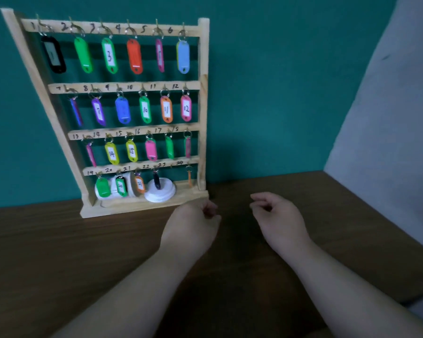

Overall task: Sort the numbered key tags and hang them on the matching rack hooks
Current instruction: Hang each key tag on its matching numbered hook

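Note:
A wooden key rack (203,98) stands upright on the brown table against a teal wall, with four numbered bars of hooks. Coloured key tags hang from nearly all hooks, among them a green tag 3 (109,55), a pink tag 12 (186,108) and an orange tag (189,178) at the bottom right. My left hand (193,228) hovers above the table just right of the rack's base, fingers curled inward; whether it holds anything is hidden. My right hand (279,220) is beside it, fingers loosely curled with nothing in them.
White round lids or tape rolls (160,195) lie on the rack's bottom shelf behind the lowest tags. A grey surface (388,130) rises at the right edge of the table (59,252).

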